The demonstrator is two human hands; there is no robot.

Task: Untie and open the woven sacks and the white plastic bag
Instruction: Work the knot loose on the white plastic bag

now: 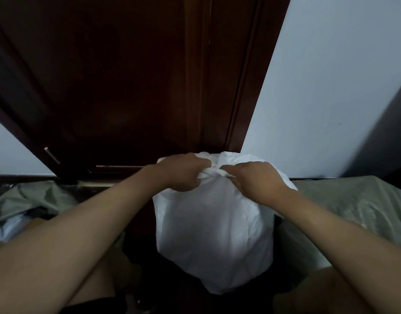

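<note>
Working on the knot (214,174) at the top of the bulging white plastic bag (214,234), standing upright just in front of the dark brown wooden door (127,75). Left hand (183,172) curled round the twisted plastic on the left of the knot, fingers tucked under and gripping. Right hand (251,180) pinching the strand on the right of the knot, fingertips closed on it. Both hands touching the knot, nearly meeting over it.

Step in hand, by the look of it: untying the white bag, knot not yet loose, mouth closed. Next move likely calls for holding one strand firm and easing the other back through the loop, gently, thin plastic being apt to stretch or tear.

Grey-green woven sack (353,207) lying just beside the bag on the right, another grey-green sack (34,200) to the left; whether tied or open, cannot tell.
</note>
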